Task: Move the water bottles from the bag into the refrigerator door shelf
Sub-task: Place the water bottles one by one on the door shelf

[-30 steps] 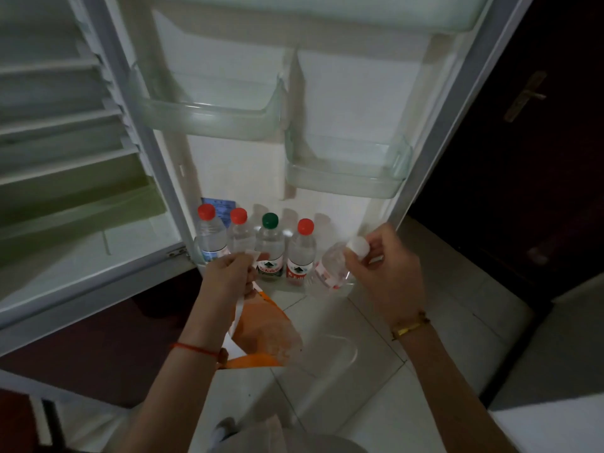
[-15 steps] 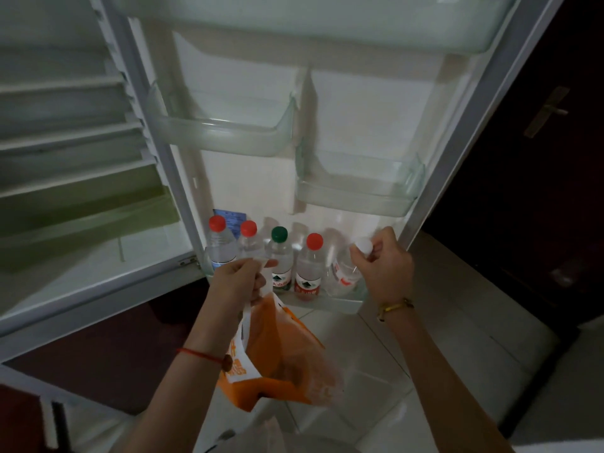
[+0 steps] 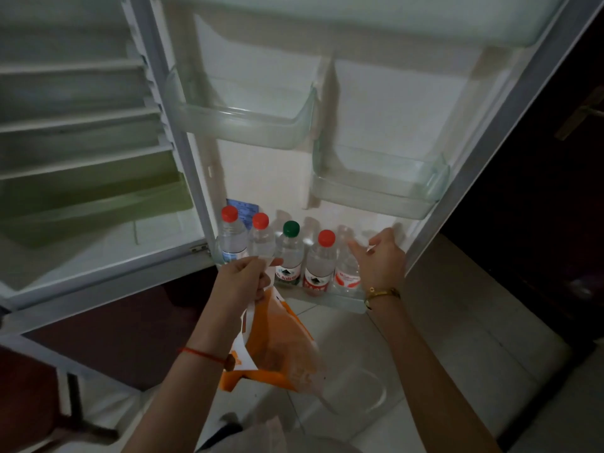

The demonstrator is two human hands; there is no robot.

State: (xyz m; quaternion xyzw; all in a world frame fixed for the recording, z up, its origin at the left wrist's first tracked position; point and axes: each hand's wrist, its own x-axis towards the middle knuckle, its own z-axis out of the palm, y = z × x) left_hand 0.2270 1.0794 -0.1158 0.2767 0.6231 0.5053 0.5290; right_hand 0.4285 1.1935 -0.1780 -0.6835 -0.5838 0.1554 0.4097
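Five water bottles (image 3: 289,253) stand in a row on the door shelf (image 3: 346,303): three have red caps, one green, and the fifth's cap is hidden. The left hand (image 3: 242,282) pinches the handle of the orange bag (image 3: 281,341), which partly covers the bottles. The right hand (image 3: 380,263) touches the fifth bottle (image 3: 346,273); whether it grips it cannot be told. Two clear bins (image 3: 248,125) hang above. The labels are too blurred to read.

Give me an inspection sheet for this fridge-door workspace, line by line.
Surface: bottom door shelf carries five upright bottles in a row.
Job's things: three red-capped bottles, one green-capped bottle, a fifth bottle at the right end; orange bag hangs below.
Clutter: nothing seen.
Grips: left hand pinches the orange bag's top; right hand at the fifth bottle, contact unclear.
Cables: nothing seen.
Surroundings: two upper door bins, tiled floor, dark door at right.
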